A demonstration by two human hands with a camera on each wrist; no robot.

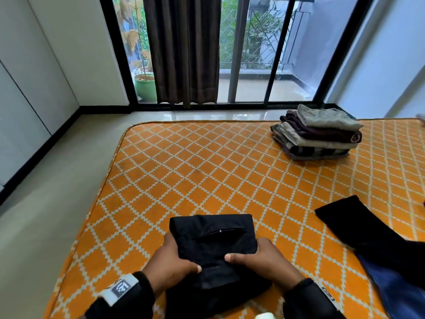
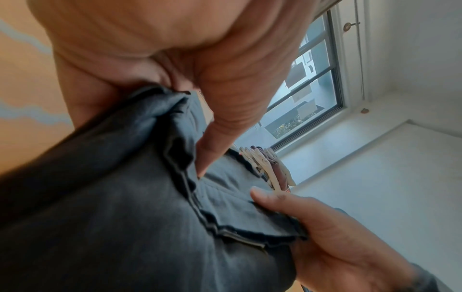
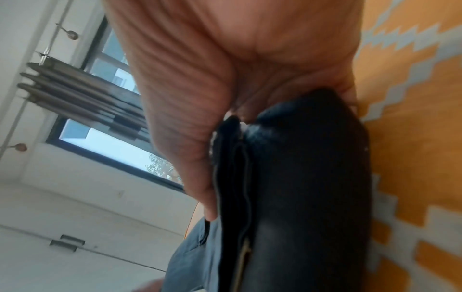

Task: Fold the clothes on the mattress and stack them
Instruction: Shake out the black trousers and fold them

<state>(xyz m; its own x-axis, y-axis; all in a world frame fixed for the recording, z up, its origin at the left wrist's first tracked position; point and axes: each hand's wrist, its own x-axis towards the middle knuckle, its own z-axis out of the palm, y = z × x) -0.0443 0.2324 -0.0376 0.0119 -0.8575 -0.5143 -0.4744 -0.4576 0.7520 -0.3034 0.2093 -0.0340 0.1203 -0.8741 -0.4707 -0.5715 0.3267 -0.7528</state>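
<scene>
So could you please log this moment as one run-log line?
both hands: left, right grip folded black garment | on mattress | stack far right

Dark curtain (image 1: 184,49), green plant pot (image 1: 145,86)

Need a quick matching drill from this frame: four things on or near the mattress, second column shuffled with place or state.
1. black garment
2. stack of folded clothes
3. green plant pot
4. blue jeans

a. outside behind the glass
b. far right part of the mattress
c. gripped by left hand and right hand
d. unfolded, near right edge of view

Pairs: 1-c, 2-b, 3-a, 4-d
</scene>
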